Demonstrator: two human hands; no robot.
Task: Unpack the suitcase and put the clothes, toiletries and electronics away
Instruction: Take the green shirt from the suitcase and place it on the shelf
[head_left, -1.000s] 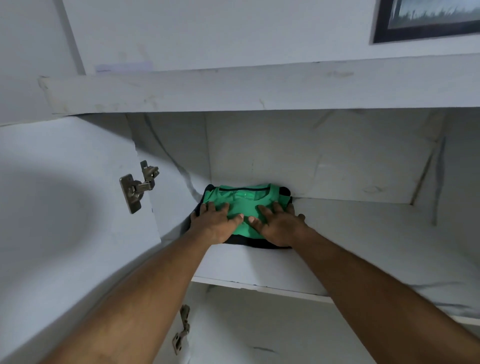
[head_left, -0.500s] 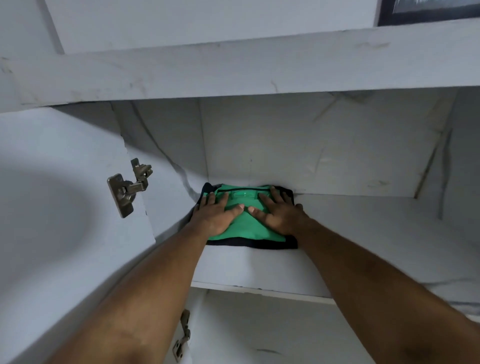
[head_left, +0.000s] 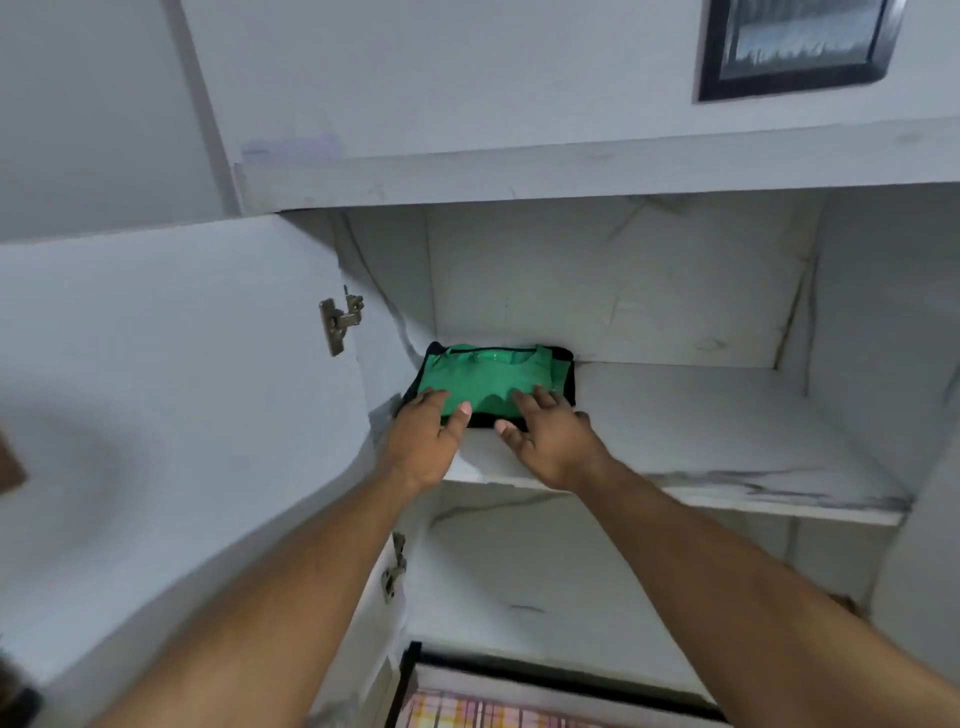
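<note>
While my left hand (head_left: 422, 441) and right hand (head_left: 553, 441) lie with fingers straight at the near edge of the folded green shirt (head_left: 485, 382), it sits on a dark garment (head_left: 569, 382) in the back left corner of the white cupboard shelf (head_left: 727, 441), beside the open door (head_left: 171, 395).
</note>
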